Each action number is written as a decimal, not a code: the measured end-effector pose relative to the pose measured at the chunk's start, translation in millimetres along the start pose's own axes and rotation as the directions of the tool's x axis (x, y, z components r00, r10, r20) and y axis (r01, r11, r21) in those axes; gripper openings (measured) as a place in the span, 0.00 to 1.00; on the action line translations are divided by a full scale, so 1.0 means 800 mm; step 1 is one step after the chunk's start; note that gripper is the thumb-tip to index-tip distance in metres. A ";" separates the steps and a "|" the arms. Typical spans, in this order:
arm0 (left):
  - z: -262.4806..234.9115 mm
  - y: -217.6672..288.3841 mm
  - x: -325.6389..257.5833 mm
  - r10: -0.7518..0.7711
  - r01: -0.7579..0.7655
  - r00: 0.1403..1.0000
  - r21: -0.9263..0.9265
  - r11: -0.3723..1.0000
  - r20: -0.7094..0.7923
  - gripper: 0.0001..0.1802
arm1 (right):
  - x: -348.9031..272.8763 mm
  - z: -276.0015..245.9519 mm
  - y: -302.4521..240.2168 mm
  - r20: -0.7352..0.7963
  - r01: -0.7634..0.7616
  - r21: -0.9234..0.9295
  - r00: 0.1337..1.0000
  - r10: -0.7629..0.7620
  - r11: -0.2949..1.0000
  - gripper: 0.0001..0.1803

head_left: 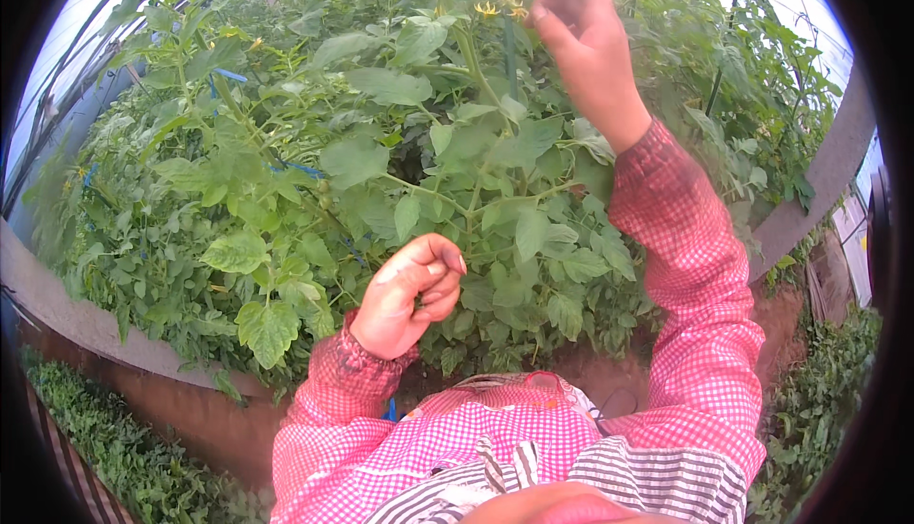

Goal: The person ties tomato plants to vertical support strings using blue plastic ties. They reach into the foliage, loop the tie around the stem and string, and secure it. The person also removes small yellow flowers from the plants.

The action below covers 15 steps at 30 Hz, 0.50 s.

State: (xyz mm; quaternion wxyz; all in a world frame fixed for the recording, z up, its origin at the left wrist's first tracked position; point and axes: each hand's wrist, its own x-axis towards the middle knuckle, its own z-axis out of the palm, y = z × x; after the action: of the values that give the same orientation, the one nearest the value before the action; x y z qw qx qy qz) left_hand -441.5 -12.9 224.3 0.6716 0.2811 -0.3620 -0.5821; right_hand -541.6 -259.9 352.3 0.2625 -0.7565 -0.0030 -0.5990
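My right hand [586, 39] is raised at the upper right, its fingers curled and closed beside a cluster of yellow tomato flowers [500, 3]. Whether the fingertips touch the flowers or pinch something small cannot be made out. Lower down and nearer my body, my left hand [407, 297] is closed, thumb against the curled fingers; anything inside it is hidden. Just behind it stands a leafy tomato plant [528, 229], with a thick stem [471, 53] rising toward the flowers.
Dense tomato plants [271, 134] fill the far side, some with blue ties [228, 76]. A dark green upright support [508, 39] stands near the flowers. A pale curved band [124, 348] crosses at left, another band [828, 167] at right. Low green growth [114, 448] lies at lower left.
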 end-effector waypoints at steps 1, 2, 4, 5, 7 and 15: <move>0.009 0.032 0.019 0.093 -0.091 0.996 0.105 0.990 -0.009 0.09 | -0.009 0.001 0.014 -0.045 -0.097 -0.032 0.994 0.096 0.995 0.16; 0.019 0.053 0.042 0.271 -0.201 0.958 0.457 0.866 -0.092 0.10 | -0.018 0.000 0.026 0.068 -0.157 -0.037 0.985 0.159 0.987 0.19; 0.036 0.085 0.095 0.625 -0.215 0.773 0.973 0.088 0.114 0.12 | -0.027 0.011 0.047 0.139 -0.204 -0.111 0.966 0.219 0.973 0.20; 0.042 0.096 0.119 0.634 -0.091 0.664 0.884 -0.459 0.397 0.14 | -0.028 0.016 0.054 0.156 -0.215 -0.140 0.959 0.236 0.967 0.20; 0.046 0.112 0.154 0.521 0.077 0.677 0.654 -0.753 0.520 0.15 | -0.029 0.025 0.064 0.180 -0.264 -0.052 0.946 0.269 0.963 0.22; 0.015 0.146 0.206 0.427 0.286 0.613 0.317 -0.904 0.665 0.03 | -0.016 0.045 0.070 0.324 -0.331 0.097 0.902 0.285 0.939 0.26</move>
State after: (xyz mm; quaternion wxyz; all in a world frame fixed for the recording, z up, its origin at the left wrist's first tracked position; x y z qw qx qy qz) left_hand -373.6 -155.7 350.9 0.1098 0.5993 -0.5291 0.5906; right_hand -494.6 -289.6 313.7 0.4064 -0.8087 0.0317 -0.4240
